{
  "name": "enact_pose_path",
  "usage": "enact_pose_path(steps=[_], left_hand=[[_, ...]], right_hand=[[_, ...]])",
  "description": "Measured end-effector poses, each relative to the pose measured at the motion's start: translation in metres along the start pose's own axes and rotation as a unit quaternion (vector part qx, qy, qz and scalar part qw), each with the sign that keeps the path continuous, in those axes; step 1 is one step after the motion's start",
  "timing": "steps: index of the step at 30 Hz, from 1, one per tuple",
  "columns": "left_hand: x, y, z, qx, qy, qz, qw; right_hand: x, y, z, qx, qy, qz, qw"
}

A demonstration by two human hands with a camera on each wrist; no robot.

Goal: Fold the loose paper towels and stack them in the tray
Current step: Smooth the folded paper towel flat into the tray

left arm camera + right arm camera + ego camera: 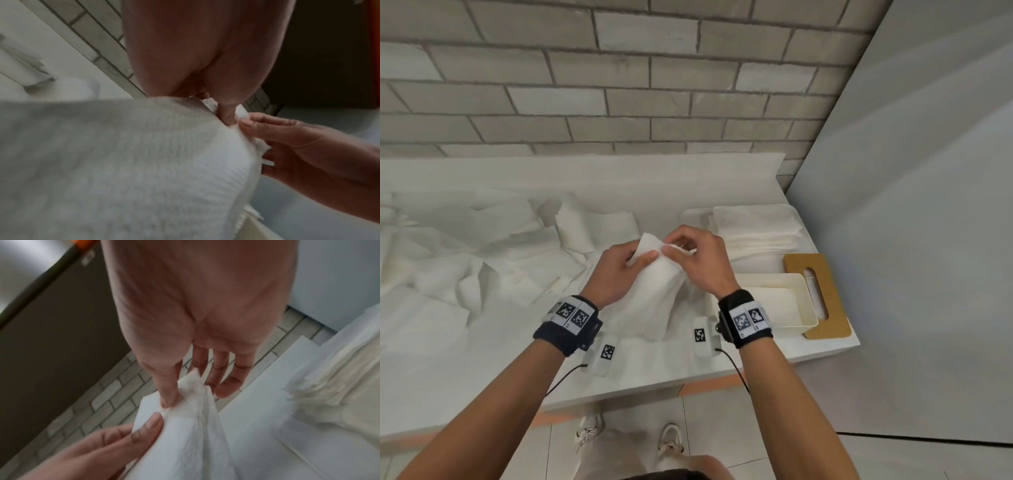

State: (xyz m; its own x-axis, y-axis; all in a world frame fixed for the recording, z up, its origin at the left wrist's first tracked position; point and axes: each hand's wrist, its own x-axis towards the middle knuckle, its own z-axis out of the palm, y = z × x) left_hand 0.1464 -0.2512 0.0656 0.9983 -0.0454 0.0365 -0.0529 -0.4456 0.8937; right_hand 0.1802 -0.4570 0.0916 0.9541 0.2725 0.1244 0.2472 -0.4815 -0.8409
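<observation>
Loose towels [458,260] lie heaped at the counter's [661,363] left. Centre: left hand [616,270] and right hand [698,260] each pinch the top edge of 1 towel [654,294], raised above the counter, thumbs almost touching. Right: folded stack [756,229] in tray [688,216]; cream bin [791,301] on brown board [828,298] nearer

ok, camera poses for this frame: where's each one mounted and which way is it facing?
Head: on the person's head, facing forward and down at the counter; both forearms, left hand, right hand and shoes show.
Left wrist: along the left palm toward its fingers, brick wall beyond.
Right wrist: along the right palm toward its fingers, stacked towels to the right.
Shared: all three show both hands pinching the paper towel.
</observation>
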Motion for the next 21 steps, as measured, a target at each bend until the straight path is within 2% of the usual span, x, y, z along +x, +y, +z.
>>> enact_pose_path(steps=[5, 9, 10, 13, 17, 21], left_hand=[[0.009, -0.034, -0.016, 0.131, 0.013, -0.022, 0.991], [0.007, -0.014, -0.020, 0.035, 0.012, 0.072, 0.997], [0.007, -0.008, -0.019, 0.016, 0.010, 0.073, 0.997], [0.007, 0.005, -0.015, -0.020, -0.001, 0.012, 1.000], [0.001, 0.016, 0.005, -0.035, -0.021, 0.000, 0.999], [0.001, 0.019, 0.038, -0.097, -0.077, -0.006, 0.992]], right_hand=[[0.012, 0.009, 0.029, -0.041, 0.012, 0.007, 0.999], [0.005, -0.010, 0.016, 0.036, 0.033, -0.032, 0.998], [0.000, -0.016, 0.008, 0.064, 0.048, -0.034, 0.996], [-0.019, -0.023, -0.027, 0.138, 0.137, -0.021, 0.981], [-0.057, -0.005, -0.076, 0.117, 0.222, 0.021, 0.968], [-0.091, 0.039, -0.104, 0.010, 0.276, 0.094, 0.957]])
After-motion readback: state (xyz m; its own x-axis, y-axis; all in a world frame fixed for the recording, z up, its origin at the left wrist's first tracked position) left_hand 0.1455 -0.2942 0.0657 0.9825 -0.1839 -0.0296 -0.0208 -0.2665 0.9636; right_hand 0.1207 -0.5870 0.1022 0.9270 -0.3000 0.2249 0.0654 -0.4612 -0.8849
